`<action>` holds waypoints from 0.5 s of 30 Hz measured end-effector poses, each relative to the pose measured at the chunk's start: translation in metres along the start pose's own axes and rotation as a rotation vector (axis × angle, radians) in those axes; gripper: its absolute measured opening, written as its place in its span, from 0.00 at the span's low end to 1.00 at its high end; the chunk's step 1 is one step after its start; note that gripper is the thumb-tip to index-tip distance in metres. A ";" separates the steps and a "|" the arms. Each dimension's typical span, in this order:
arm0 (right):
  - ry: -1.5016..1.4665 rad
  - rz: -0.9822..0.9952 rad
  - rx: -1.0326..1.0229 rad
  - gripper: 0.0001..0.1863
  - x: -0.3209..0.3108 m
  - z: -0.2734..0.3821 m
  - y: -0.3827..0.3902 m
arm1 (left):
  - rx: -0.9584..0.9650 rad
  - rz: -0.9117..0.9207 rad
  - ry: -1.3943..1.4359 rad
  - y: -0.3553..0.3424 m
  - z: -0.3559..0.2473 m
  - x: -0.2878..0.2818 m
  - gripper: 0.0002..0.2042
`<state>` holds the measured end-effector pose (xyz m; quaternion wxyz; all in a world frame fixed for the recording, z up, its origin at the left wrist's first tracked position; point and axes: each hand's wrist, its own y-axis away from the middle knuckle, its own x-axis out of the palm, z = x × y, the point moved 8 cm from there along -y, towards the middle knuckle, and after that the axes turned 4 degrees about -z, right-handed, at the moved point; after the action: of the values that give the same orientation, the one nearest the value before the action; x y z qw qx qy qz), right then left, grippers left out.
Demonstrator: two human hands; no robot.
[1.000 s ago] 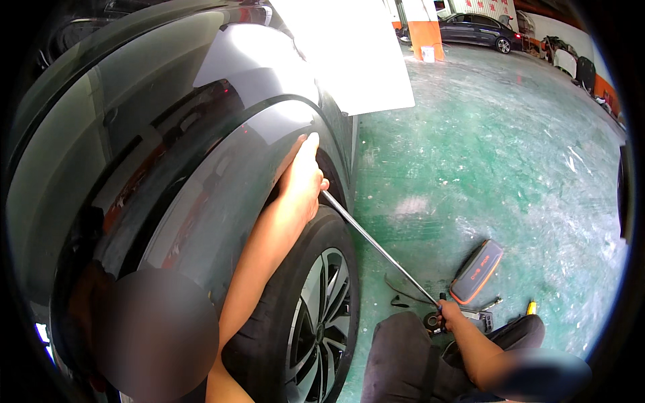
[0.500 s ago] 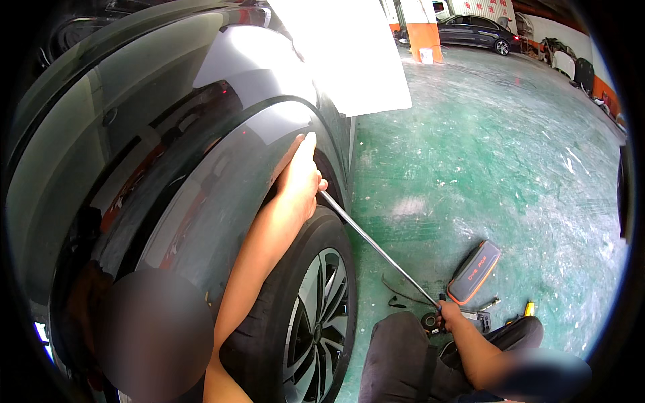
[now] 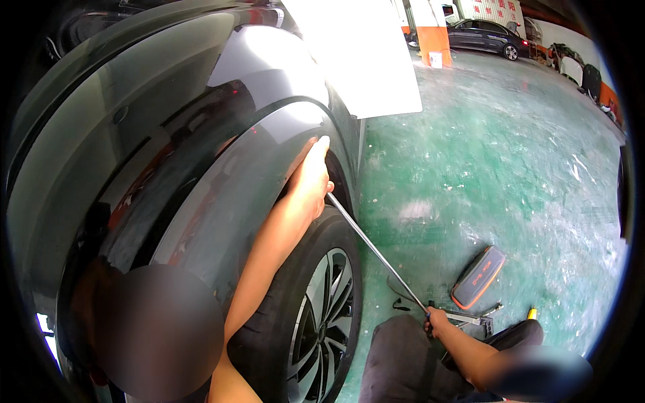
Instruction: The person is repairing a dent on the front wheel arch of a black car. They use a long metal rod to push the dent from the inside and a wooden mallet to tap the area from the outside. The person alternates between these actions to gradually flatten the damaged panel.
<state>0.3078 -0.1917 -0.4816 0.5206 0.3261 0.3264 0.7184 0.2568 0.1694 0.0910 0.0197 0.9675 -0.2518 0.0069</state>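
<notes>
A long metal rod (image 3: 376, 250) slants from the wheel arch of a dark grey car fender (image 3: 222, 181) down toward my knees. My left hand (image 3: 313, 173) is at the edge of the arch, its thumb side against the glossy panel and its fingers curled round the rod's upper part. Where the rod goes beyond this hand is hidden behind the fender. My right hand (image 3: 437, 321) grips the dark handle at the rod's lower end, in front of my knee. Just below my left hand is the tire (image 3: 269, 336) with its silver-and-black wheel (image 3: 321, 322).
A bright white panel (image 3: 369, 60) stands beyond the arch. On the green floor (image 3: 484, 174) lie a dark zipped case (image 3: 478, 277) with orange trim, a metal tool (image 3: 480, 321) and a yellow-tipped item (image 3: 533, 314). A dark car (image 3: 487, 37) and an orange-and-white pillar (image 3: 433, 40) are farther back.
My right hand has moved left with the rod's handle, toward the wheel, so the rod stands steeper. My left hand keeps its place at the arch. The whole view has shifted slightly.
</notes>
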 end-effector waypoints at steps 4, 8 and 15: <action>0.054 -0.059 -0.027 0.11 -0.030 0.026 0.018 | 0.013 0.005 0.085 -0.001 0.002 0.000 0.11; 0.075 -0.101 -0.039 0.10 -0.045 0.027 0.013 | -0.010 0.015 0.117 0.009 -0.002 0.000 0.12; 0.032 -0.088 -0.018 0.10 -0.052 0.025 0.012 | -0.024 0.052 0.132 0.009 -0.001 0.001 0.16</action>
<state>0.3343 -0.2412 -0.4647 0.5492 0.2954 0.3421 0.7029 0.2530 0.1617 0.0922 0.0479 0.9578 -0.2752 0.0683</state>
